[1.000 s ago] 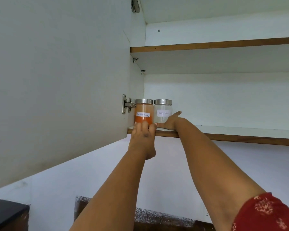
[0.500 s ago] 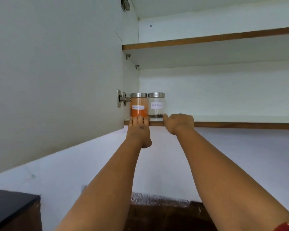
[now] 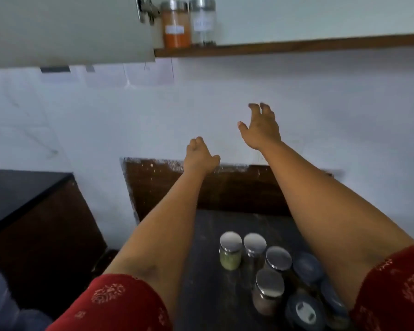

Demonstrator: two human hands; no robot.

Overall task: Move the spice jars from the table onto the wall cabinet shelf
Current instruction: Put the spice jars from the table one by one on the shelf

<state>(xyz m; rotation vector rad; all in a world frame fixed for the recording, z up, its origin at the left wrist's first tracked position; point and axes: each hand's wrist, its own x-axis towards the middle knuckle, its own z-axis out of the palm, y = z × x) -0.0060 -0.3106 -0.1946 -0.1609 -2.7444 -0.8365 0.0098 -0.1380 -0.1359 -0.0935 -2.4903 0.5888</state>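
An orange spice jar (image 3: 176, 25) and a clear jar (image 3: 203, 22), both with metal lids and white labels, stand side by side at the left end of the wall cabinet shelf (image 3: 296, 45). Several more jars sit on the dark table (image 3: 208, 271) below, among them a green-filled jar (image 3: 230, 250), a clear one (image 3: 254, 247) and a brown-filled one (image 3: 268, 292). My left hand (image 3: 200, 155) is in mid-air below the shelf, fingers loosely curled, holding nothing. My right hand (image 3: 261, 126) is higher, fingers spread, empty.
The open cabinet door (image 3: 65, 29) hangs at the upper left with its hinge (image 3: 146, 9) by the orange jar. A black-topped cabinet (image 3: 22, 194) stands at the left. A white wall lies behind the table.
Both hands have left the shelf edge and dropped away from the two jars. The view has tilted down, so the table and its jars have come into sight.
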